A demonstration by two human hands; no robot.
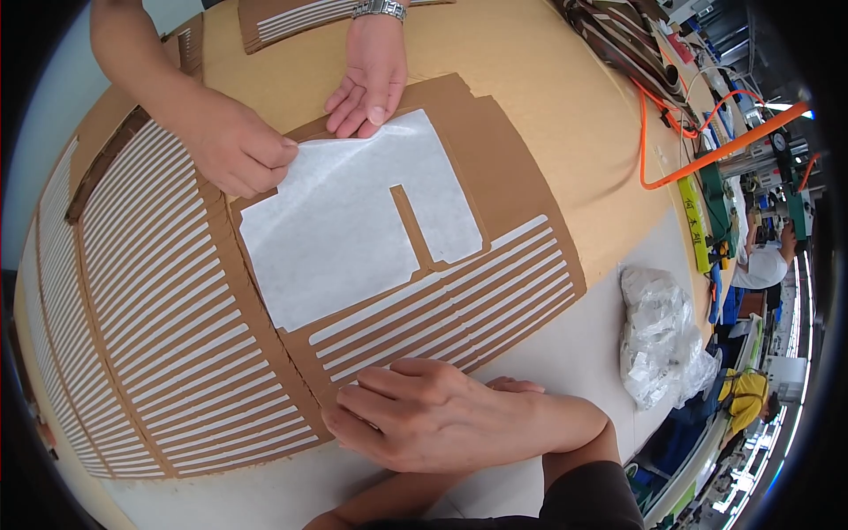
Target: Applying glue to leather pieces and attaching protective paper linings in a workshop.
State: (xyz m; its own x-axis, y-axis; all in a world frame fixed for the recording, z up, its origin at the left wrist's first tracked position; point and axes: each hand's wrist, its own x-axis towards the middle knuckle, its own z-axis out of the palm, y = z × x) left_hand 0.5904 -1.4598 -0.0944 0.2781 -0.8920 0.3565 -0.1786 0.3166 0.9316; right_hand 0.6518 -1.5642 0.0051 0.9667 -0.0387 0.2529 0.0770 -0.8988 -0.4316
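My right hand (424, 415) lies at the near edge of a brown board (521, 159) with white stripes. Its fingers are curled in, and anything under them is hidden. Below it my left forearm crosses from the lower left. Only some fingertips of my left hand (517, 385) show past my right wrist, so its grip is hidden. A white sheet (327, 230) with a narrow slot lies on the board. Across from me, another person's hand (238, 146) pinches the sheet's far left edge. That person's other hand (371, 84), wearing a metal watch band, touches its far edge.
A wide striped brown panel (177, 327) spreads to the left, with another striped piece (309, 18) at the far edge. To the right lies a crumpled clear plastic bag (662, 340). Beyond it are an orange tube (724, 150) and a yellow-green strip (693, 225).
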